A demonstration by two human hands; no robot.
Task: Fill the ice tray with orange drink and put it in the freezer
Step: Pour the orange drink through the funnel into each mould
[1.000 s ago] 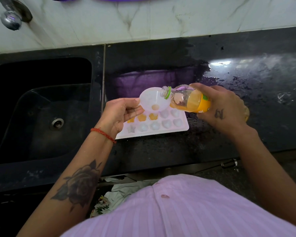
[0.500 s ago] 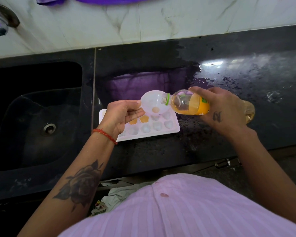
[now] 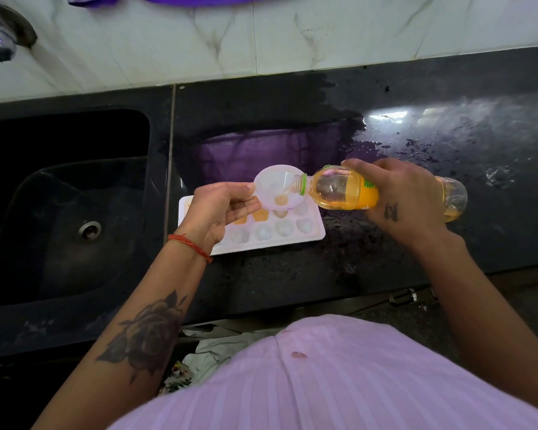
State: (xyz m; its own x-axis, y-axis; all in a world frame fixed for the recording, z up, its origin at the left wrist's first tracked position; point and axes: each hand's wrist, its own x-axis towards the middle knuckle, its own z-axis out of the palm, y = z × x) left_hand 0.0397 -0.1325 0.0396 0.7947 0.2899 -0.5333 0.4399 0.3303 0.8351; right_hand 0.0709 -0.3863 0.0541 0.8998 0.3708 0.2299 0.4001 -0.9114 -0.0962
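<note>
One ice tray (image 3: 311,240), one funnel (image 3: 277,187), one bottle (image 3: 345,189), two hands (image 3: 218,209)

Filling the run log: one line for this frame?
step: pouring | right hand: holds tilted bottle | left hand: holds funnel over ice tray | tray: partly filled

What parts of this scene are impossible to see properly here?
- Ice tray, head view: left cells hidden under the left hand.
- Funnel: spout hidden beneath its bowl.
- Bottle: label mostly covered by the right hand.
- Tap: cut off by the frame edge.
</note>
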